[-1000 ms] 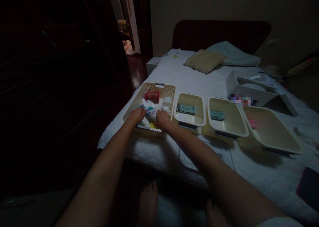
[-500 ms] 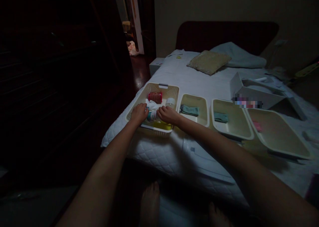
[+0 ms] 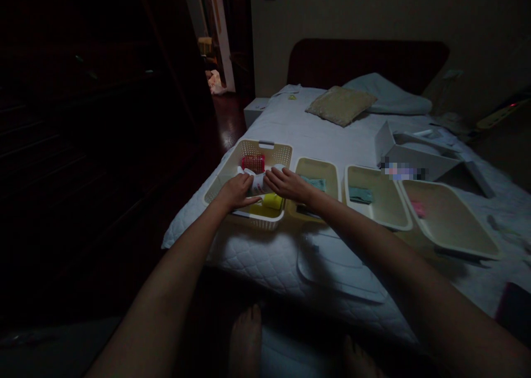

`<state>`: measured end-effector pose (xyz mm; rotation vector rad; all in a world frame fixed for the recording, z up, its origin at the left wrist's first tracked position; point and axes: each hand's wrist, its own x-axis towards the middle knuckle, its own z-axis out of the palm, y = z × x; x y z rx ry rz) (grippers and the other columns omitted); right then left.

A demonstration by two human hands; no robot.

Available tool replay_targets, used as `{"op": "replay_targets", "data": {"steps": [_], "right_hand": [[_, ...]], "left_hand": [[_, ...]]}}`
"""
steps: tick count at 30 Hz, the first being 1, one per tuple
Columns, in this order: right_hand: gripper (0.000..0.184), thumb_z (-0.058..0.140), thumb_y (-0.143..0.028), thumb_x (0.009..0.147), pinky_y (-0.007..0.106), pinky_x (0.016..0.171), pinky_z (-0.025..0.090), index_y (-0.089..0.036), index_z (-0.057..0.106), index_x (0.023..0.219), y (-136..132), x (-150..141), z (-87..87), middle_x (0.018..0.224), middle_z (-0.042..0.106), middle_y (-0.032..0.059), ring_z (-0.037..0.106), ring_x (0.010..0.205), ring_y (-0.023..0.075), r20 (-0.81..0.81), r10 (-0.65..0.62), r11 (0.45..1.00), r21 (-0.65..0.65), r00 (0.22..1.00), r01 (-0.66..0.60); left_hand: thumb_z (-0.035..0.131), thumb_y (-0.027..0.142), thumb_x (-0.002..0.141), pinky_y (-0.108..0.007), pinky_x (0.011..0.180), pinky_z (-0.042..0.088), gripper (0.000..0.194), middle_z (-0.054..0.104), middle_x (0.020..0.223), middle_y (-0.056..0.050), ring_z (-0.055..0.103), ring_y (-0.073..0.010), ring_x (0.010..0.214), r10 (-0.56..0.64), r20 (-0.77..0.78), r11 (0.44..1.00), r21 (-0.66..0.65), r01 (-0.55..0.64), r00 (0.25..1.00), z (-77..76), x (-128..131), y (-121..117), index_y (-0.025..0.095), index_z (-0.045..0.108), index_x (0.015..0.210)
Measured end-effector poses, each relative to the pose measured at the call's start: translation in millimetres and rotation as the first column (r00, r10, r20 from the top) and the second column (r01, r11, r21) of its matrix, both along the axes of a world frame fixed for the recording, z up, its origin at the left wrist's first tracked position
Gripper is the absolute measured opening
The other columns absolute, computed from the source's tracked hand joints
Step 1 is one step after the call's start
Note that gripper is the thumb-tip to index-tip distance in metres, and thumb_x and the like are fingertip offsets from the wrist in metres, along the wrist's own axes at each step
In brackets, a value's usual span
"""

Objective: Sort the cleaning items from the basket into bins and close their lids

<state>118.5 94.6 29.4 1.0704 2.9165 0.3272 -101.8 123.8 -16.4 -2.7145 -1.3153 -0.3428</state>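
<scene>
Both my hands are over a cream perforated basket [image 3: 220, 174] at the bed's near left corner. My left hand [image 3: 237, 192] and my right hand [image 3: 286, 184] each grip an end of a white cloth [image 3: 256, 181] held between them above the basket. Behind the cloth in the basket lies a red hair roller [image 3: 253, 162]. A yellow object [image 3: 272, 201] shows in the basket just below my right hand. The fingers of both hands are curled around the cloth.
Three cream trays stand in a row to the right: one [image 3: 321, 169] with a teal cloth, one [image 3: 384, 205] with a green cloth [image 3: 360, 194], one [image 3: 456, 228] with a pink item [image 3: 417, 208]. A white open box [image 3: 415, 154], pillows [image 3: 340, 104], and a dark wardrobe at left.
My hands have lifted the white cloth higher and moved a little farther back over the basket. The yellow object now shows beneath my right hand.
</scene>
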Motion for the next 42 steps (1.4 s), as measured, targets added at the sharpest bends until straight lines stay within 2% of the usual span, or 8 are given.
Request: {"op": "replay_targets", "data": {"steps": [8, 13, 17, 20, 23, 28, 35, 42], "right_hand": [[0.048, 0.019, -0.007, 0.091, 0.048, 0.103, 0.029, -0.019, 0.037, 0.134, -3, 3, 1.5, 0.142, 0.039, 0.0086, 0.028, 0.133, 0.0237, -0.038, 0.108, 0.993, -0.038, 0.993, -0.11], [0.047, 0.031, -0.003, 0.087, 0.048, 0.103, 0.034, -0.021, 0.047, 0.127, 9, -1, -9.2, 0.134, 0.049, 0.0071, 0.042, 0.124, 0.0237, -0.119, 0.207, 0.973, 0.133, 0.971, -0.191], [0.047, 0.036, -0.005, 0.086, 0.05, 0.107, 0.028, -0.018, 0.044, 0.131, 17, -20, -12.3, 0.138, 0.045, 0.0106, 0.036, 0.13, 0.025, -0.324, 0.128, 0.976, 0.211, 0.937, -0.061], [0.052, 0.038, -0.009, 0.085, 0.048, 0.109, 0.025, -0.014, 0.036, 0.137, 22, -40, -11.4, 0.146, 0.031, 0.015, 0.024, 0.137, 0.0259, -0.607, -0.109, 0.966, 0.123, 0.787, 0.229], [0.053, 0.047, -0.019, 0.084, 0.043, 0.108, 0.029, -0.008, 0.036, 0.135, 32, -59, -13.0, 0.142, 0.035, 0.0196, 0.031, 0.133, 0.026, -0.818, -0.347, 0.906, -0.166, 0.459, 0.39], [0.04, 0.054, -0.038, 0.082, 0.032, 0.087, 0.047, -0.01, 0.055, 0.111, 53, -75, -35.8, 0.108, 0.063, 0.0119, 0.06, 0.096, 0.0182, -0.796, -0.606, 0.795, -0.606, 0.02, -0.032], [0.037, 0.066, -0.045, 0.071, 0.027, 0.066, 0.051, -0.012, 0.065, 0.088, 51, -61, -73.5, 0.077, 0.068, 0.0047, 0.06, 0.066, 0.0129, -0.562, -0.827, 0.519, -0.778, 0.022, -0.354], [0.032, 0.064, -0.043, 0.072, 0.029, 0.063, 0.05, -0.012, 0.066, 0.08, 50, -56, -73.7, 0.069, 0.067, 0.0038, 0.061, 0.059, 0.0139, -0.479, -0.87, 0.49, -0.815, -0.117, -0.309]], "left_hand": [[0.067, 0.047, 0.066, -0.035, 0.094, 0.04, 0.072, 0.054, 0.121, -0.015, 0.053, -0.0265, 0.111, -0.005, 0.153, 0.979, -0.202, 0.037, 0.988, -5.5, 11, 3, 0.014, 0.041, 0.125], [0.069, 0.044, 0.064, -0.033, 0.081, 0.045, 0.058, 0.063, 0.107, -0.013, 0.061, -0.0276, 0.097, 0.133, 0.185, 0.948, -0.309, -0.071, 0.974, -4.2, 16, -3, 0.015, 0.052, 0.111], [0.066, 0.051, 0.064, -0.032, 0.072, 0.046, 0.06, 0.066, 0.101, -0.013, 0.064, -0.0289, 0.092, 0.302, 0.319, 0.929, -0.311, -0.202, 0.898, -7.6, 15, -3, 0.015, 0.052, 0.11], [0.068, 0.056, 0.059, -0.031, 0.07, 0.046, 0.062, 0.067, 0.098, -0.014, 0.064, -0.0297, 0.091, 0.433, 0.448, 0.888, -0.361, -0.285, 0.782, -12.7, 13, 3, 0.016, 0.055, 0.105], [0.071, 0.054, 0.054, -0.03, 0.069, 0.047, 0.062, 0.068, 0.097, -0.013, 0.064, -0.027, 0.087, 0.489, 0.61, 0.86, -0.459, -0.224, 0.624, -17.8, 12, 12, 0.015, 0.058, 0.1], [0.076, 0.045, 0.048, -0.027, 0.064, 0.048, 0.054, 0.068, 0.083, -0.008, 0.064, -0.0193, 0.071, 0.574, 0.751, 0.773, -0.629, 0.088, 0.326, -24.4, 16, 23, 0.012, 0.061, 0.088], [0.079, 0.041, 0.046, -0.028, 0.063, 0.05, 0.053, 0.068, 0.078, -0.006, 0.064, -0.019, 0.071, 0.654, 0.649, 0.638, -0.75, 0.177, 0.389, -20.7, 20, 16, 0.012, 0.063, 0.087], [0.078, 0.046, 0.052, -0.029, 0.069, 0.051, 0.06, 0.068, 0.105, -0.009, 0.065, -0.0249, 0.092, 0.682, 0.57, 0.55, -0.813, 0.192, 0.458, -5.9, 28, 3, 0.016, 0.062, 0.101]]}}
